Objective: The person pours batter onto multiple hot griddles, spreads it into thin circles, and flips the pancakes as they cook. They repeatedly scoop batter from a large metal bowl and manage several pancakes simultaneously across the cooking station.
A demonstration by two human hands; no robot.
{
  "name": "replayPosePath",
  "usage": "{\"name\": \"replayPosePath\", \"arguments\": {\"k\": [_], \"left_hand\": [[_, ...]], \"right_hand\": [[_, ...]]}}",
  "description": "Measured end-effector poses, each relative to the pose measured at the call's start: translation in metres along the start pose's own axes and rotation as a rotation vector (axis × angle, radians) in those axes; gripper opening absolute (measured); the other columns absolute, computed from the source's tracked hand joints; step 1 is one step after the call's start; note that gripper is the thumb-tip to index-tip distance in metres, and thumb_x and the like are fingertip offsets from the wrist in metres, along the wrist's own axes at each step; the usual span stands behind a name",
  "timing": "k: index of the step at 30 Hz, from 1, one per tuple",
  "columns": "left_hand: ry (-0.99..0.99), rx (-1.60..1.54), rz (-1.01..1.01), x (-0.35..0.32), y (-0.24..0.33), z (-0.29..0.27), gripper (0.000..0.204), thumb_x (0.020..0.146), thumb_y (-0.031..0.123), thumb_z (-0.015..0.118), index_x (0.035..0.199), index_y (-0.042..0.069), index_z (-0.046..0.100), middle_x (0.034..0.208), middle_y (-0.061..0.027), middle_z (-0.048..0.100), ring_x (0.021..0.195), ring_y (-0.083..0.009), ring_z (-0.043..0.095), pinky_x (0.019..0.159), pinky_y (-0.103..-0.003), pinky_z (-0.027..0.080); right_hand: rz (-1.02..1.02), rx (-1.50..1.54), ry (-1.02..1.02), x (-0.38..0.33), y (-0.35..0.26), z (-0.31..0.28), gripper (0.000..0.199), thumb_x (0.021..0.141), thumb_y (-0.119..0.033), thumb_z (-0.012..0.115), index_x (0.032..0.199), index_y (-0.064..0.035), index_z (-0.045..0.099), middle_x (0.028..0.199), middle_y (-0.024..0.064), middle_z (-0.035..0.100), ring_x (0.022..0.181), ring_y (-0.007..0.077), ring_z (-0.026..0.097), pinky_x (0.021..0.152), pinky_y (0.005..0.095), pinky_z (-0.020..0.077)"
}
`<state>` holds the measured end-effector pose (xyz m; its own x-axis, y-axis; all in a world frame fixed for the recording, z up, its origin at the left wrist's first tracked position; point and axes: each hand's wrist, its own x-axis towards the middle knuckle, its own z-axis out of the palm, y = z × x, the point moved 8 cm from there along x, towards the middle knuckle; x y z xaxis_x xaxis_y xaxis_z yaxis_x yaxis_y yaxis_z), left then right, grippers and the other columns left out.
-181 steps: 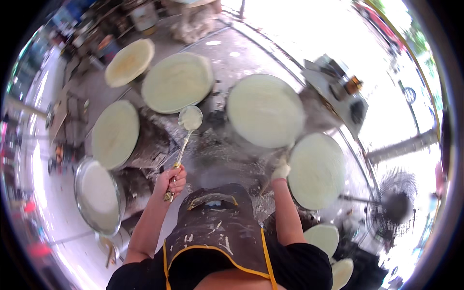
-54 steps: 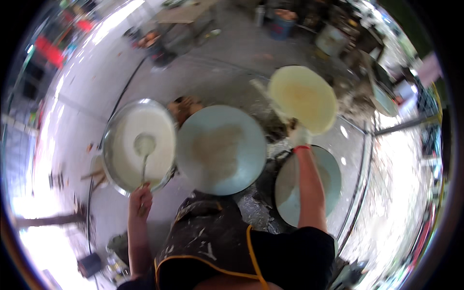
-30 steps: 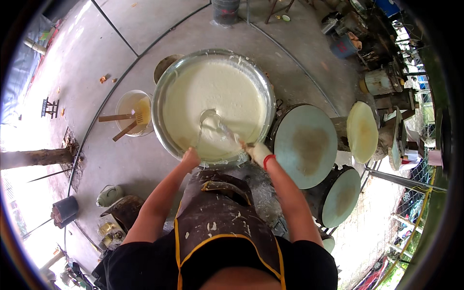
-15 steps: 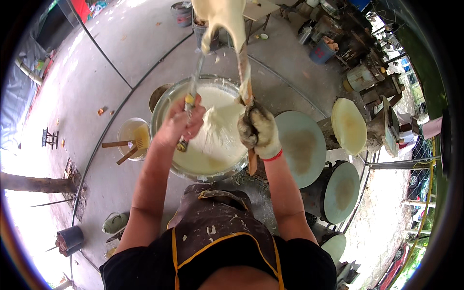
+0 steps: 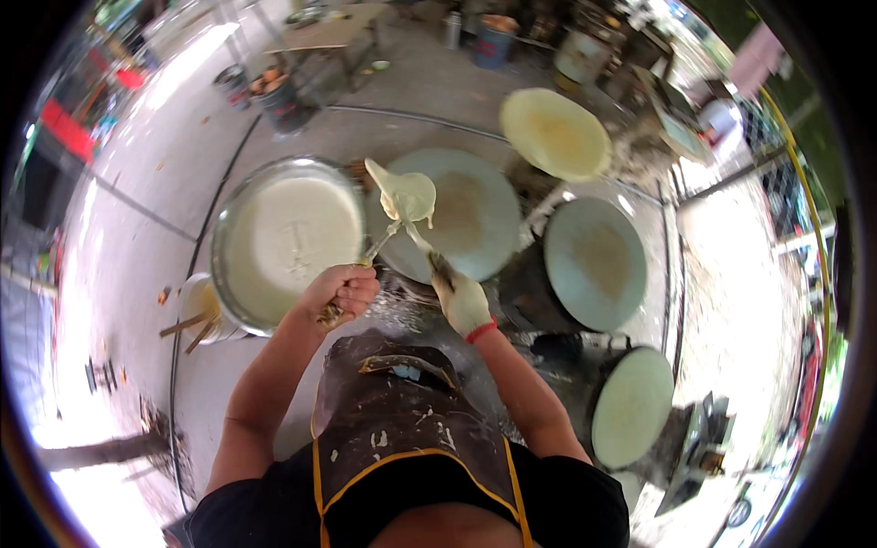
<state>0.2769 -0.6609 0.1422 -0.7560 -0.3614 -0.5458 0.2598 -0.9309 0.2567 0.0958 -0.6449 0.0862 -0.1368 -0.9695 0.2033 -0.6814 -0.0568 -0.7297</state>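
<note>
My bare left hand [image 5: 343, 294] is closed around the wrapped handle of a thin metal tool [image 5: 379, 245] whose far end meets the batter. In my gloved right hand [image 5: 459, 297] is a wooden stick [image 5: 419, 239], its upper end coated. A lump of thick cream-coloured batter [image 5: 408, 194] clings where the tool ends come together, and a strand hangs from it. This lump is over a large round griddle [image 5: 470, 242] with a browned middle. Left of my hands stands a wide metal basin [image 5: 219, 251] of pale batter.
To the right are a second round griddle [image 5: 598, 297] and a third [image 5: 632, 406]. Beyond them a pale yellow round sheet [image 5: 557, 135] lies tilted. A bucket [image 5: 219, 331] with wooden handles sits beside the basin. Farther off are pails [image 5: 285, 111] and a low table [image 5: 333, 32].
The view has turned right, so the basin now appears farther left. Both hands have gone from over the basin to near the first griddle, and the raised batter has come lower.
</note>
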Motion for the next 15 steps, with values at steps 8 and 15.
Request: {"name": "replayPosePath", "arguments": {"k": [8, 15], "left_hand": [[-0.137, 0.043, -0.302, 0.135, -0.121, 0.147, 0.029, 0.092, 0.009, 0.042, 0.064, 0.012, 0.033, 0.058, 0.0049, 0.03, 0.039, -0.0004, 0.026, 0.032, -0.015, 0.026], [-0.289, 0.916, 0.013, 0.238, -0.156, 0.259, 0.013, 0.085, 0.008, 0.052, 0.084, 0.009, 0.039, 0.055, 0.0028, 0.037, 0.037, -0.0046, 0.034, 0.032, -0.022, 0.029]], "right_hand": [[0.519, 0.124, -0.071, -0.26, 0.197, -0.181, 0.035, 0.087, -0.024, 0.051, 0.121, -0.0176, 0.054, 0.098, 0.0168, 0.062, 0.085, 0.0324, 0.061, 0.072, 0.0363, 0.0469], [0.786, 0.534, 0.54, -0.266, 0.266, -0.215, 0.036, 0.089, -0.016, 0.053, 0.125, -0.0127, 0.052, 0.084, 0.0003, 0.061, 0.067, 0.0107, 0.054, 0.064, 0.025, 0.0467]]}}
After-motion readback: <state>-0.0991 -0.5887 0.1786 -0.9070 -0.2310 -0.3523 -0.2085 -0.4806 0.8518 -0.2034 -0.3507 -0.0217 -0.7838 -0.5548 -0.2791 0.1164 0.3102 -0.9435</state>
